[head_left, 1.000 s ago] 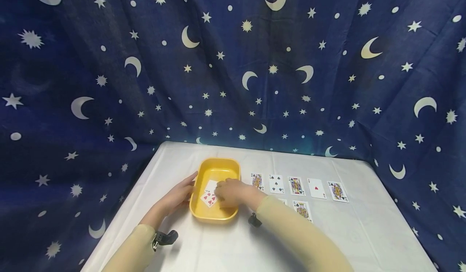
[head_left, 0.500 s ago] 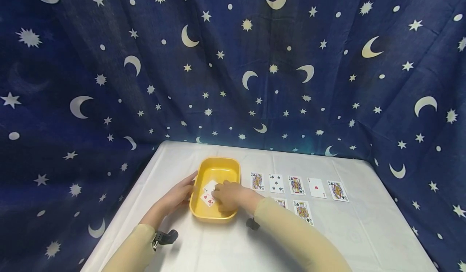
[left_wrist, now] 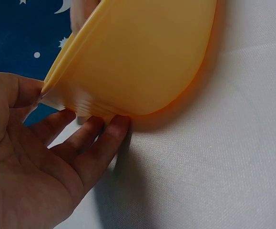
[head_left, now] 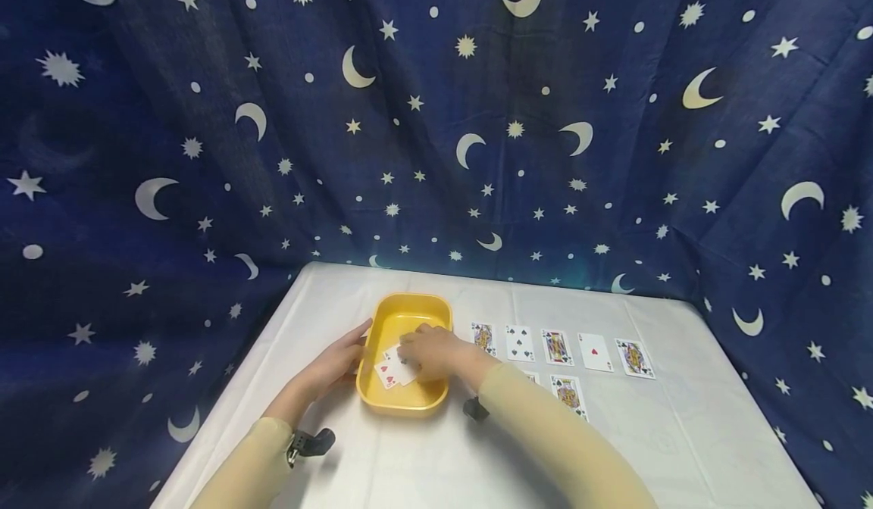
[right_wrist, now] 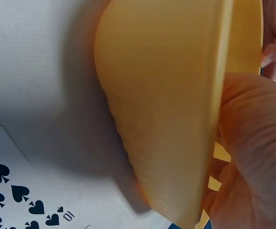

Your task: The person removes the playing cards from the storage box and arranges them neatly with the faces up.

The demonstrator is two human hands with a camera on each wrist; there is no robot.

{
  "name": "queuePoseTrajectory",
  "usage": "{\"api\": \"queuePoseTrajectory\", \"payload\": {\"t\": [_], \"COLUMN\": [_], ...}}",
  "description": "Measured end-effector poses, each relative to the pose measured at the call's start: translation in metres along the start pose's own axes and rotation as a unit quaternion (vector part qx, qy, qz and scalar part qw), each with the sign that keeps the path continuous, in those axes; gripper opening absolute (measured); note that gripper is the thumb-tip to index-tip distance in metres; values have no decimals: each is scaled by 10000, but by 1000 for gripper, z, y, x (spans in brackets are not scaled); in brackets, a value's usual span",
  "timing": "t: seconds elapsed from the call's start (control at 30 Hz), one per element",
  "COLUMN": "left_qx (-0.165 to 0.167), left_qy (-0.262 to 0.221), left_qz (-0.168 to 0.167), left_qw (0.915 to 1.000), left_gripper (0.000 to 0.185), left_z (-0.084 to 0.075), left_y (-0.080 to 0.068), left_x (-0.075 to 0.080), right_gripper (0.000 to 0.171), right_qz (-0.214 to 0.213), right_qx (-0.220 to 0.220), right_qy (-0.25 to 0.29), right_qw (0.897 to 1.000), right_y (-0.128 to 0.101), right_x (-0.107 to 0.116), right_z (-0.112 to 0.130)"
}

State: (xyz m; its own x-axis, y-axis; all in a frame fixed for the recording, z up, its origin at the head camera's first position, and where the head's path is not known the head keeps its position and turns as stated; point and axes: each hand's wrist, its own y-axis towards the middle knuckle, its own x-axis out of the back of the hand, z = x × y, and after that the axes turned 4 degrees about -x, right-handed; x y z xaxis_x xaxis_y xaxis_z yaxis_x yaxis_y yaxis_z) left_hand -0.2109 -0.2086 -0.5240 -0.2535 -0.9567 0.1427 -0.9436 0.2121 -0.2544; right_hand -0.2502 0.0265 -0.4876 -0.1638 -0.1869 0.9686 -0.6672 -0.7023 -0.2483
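Observation:
A yellow tray (head_left: 436, 308) stands on the white table, left of centre. Inside it lie playing cards (head_left: 386, 377), one showing red hearts. My right hand (head_left: 417, 351) reaches over the tray's right rim, its fingers curled on the top card (head_left: 404, 368). In the right wrist view only the palm (right_wrist: 252, 143) and the tray's outer wall (right_wrist: 166, 109) show; the fingertips are hidden. My left hand (head_left: 344, 357) rests against the tray's left wall, with the thumb at the rim and straight fingers (left_wrist: 99, 138) against the base of the tray (left_wrist: 142, 57).
Several face-up cards lie in a row right of the tray, from a face card (head_left: 481, 337) to another (head_left: 634, 358), with a king (head_left: 569, 395) in a second row below. A ten of spades (right_wrist: 14, 200) lies beside the tray. A starry blue curtain (head_left: 436, 115) hangs behind.
My right hand has shifted slightly toward the tray's far side, and the top card has slid with it, covering more of the hearts card. The left hand has stayed put.

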Motion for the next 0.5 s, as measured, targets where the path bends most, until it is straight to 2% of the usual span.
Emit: {"api": "queuePoseTrajectory", "payload": {"t": [0.13,0.3,0.5], "left_qx": [12,3,33], "left_qy": [11,-35,-24], "left_qz": [-21,-38,-45], "left_qw": [10000,10000,10000], "left_gripper": [66,66,66], "left_z": [-1,-1,0], "left_y": [-1,-1,0], "left_x": [-1,-1,0], "right_gripper": [57,54,56], "right_qz": [194,25,-155], "right_qx": [14,109,-58], "right_qy": [-131,-447,19], "right_qw": [9997,9989,9999], "right_y": [-3,-3,3], "right_x": [-2,-6,-4], "right_z": [4,8,3]}}
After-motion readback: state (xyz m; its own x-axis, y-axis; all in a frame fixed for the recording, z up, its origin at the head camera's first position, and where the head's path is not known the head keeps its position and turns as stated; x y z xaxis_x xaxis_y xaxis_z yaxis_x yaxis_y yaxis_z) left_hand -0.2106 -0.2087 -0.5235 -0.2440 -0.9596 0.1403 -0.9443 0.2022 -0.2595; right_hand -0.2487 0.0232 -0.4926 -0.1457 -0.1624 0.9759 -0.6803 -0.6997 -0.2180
